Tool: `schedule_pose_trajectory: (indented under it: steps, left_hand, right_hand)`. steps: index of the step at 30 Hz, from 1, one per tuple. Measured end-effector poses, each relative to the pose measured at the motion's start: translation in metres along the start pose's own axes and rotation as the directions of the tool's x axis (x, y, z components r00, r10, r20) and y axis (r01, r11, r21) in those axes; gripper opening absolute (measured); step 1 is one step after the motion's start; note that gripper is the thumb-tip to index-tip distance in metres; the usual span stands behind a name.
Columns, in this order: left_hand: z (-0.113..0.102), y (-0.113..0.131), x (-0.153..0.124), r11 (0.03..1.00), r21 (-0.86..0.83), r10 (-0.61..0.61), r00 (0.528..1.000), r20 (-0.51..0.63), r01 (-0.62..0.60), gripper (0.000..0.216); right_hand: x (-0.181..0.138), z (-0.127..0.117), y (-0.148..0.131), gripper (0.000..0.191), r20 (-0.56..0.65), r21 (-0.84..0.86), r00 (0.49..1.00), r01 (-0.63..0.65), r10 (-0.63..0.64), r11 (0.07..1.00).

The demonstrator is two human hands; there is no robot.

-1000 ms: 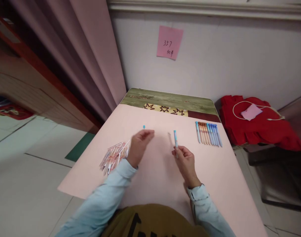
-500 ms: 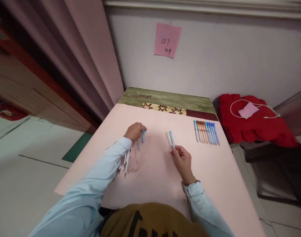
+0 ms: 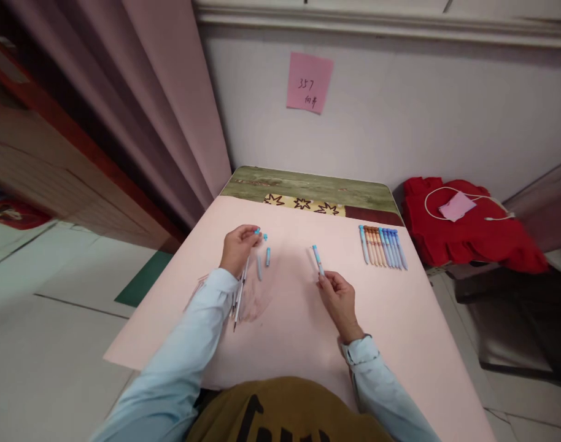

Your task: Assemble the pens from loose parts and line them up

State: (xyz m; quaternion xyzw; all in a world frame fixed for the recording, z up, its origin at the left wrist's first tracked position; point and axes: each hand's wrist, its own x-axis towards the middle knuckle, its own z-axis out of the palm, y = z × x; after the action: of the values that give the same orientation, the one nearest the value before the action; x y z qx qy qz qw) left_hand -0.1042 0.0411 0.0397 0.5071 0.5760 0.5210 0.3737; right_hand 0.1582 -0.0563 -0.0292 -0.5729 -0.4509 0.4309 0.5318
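Note:
My left hand [image 3: 237, 247] is pinched on a small blue pen part [image 3: 257, 231] just above the pink table cover [image 3: 290, 319]. Two more blue pen pieces [image 3: 267, 256] lie right beside it. A bundle of thin pen refills [image 3: 238, 294] sits under my left wrist, partly hidden by the sleeve. My right hand [image 3: 338, 298] is closed on the lower end of a light-blue pen barrel [image 3: 318, 259], which points away from me. At the far right of the cover lies a neat row of several blue and orange pens [image 3: 382, 245].
The table's far edge shows a green wood strip with leaf patterns [image 3: 308, 190]. A pink note [image 3: 309, 81] hangs on the wall. A red cloth [image 3: 474, 227] with a white cable lies on a seat to the right. Curtains hang at the left.
My left hand reached forward to the blue piece on the table, then lifted a small part in a pinch. My right hand stayed put with the pen barrel.

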Motion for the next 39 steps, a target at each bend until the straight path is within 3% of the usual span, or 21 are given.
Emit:
schedule_pose_trajectory:
  steps: [1,3,6,10,16,30,36,39]
  left_hand:
    - [0.003,0.007,-0.009,0.980,-0.170,-0.093,0.995,0.046,0.100,0.035]
    - [0.011,0.022,-0.027,0.918,-0.340,-0.179,0.978,0.109,0.206,0.041]
    - [0.023,0.040,-0.049,0.893,-0.355,-0.215,0.954,0.210,0.279,0.040]
    - [0.032,0.051,-0.058,0.866,-0.366,-0.231,0.921,0.314,0.342,0.036]
    - [0.035,0.054,-0.059,0.862,-0.395,-0.203,0.930,0.306,0.318,0.038]
    - [0.039,0.064,-0.061,0.965,-0.228,-0.078,0.972,0.220,0.129,0.025]
    - [0.039,0.070,-0.065,0.959,-0.226,-0.104,0.952,0.288,0.173,0.027]
    - [0.038,0.070,-0.064,0.954,-0.234,-0.116,0.948,0.296,0.189,0.029]
  right_hand:
    - [-0.001,0.002,-0.005,0.036,0.001,0.019,1.000,-0.016,0.016,1.000]
    - [-0.003,0.004,-0.020,0.034,0.019,0.042,0.999,-0.040,0.039,0.998]
    - [-0.008,0.005,-0.048,0.031,0.077,0.003,0.997,0.013,-0.014,1.000]
    - [-0.014,-0.001,-0.073,0.026,0.010,-0.138,0.991,0.136,-0.136,0.981]
    - [-0.016,-0.008,-0.074,0.030,-0.014,-0.138,0.997,0.072,-0.075,0.988]
    - [-0.020,-0.005,-0.071,0.031,0.029,-0.111,0.999,0.044,-0.041,0.993]
    - [-0.020,-0.004,-0.066,0.030,0.057,-0.064,0.998,0.018,-0.015,0.998]
    - [-0.020,-0.005,-0.064,0.027,0.075,-0.104,0.995,0.072,-0.065,0.992]
